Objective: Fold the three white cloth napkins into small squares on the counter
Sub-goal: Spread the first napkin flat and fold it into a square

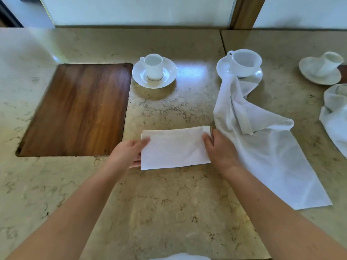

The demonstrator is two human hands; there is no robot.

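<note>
A white napkin (175,148) folded into a wide rectangle is at the middle of the marble counter (169,212). My left hand (129,152) pinches its left edge, thumb on top and fingers underneath. My right hand (217,147) grips its right edge with curled fingers. A second white napkin (262,143) lies loose and crumpled to the right, its far end draped against a cup and saucer. A third crumpled napkin (336,117) shows at the right edge, partly cut off.
A wooden inset panel (80,109) fills the counter's left. A white cup on a saucer (154,71) stands behind the folded napkin, another cup and saucer (242,63) at back right, and a third (322,68) at far right. A wall closes the far side.
</note>
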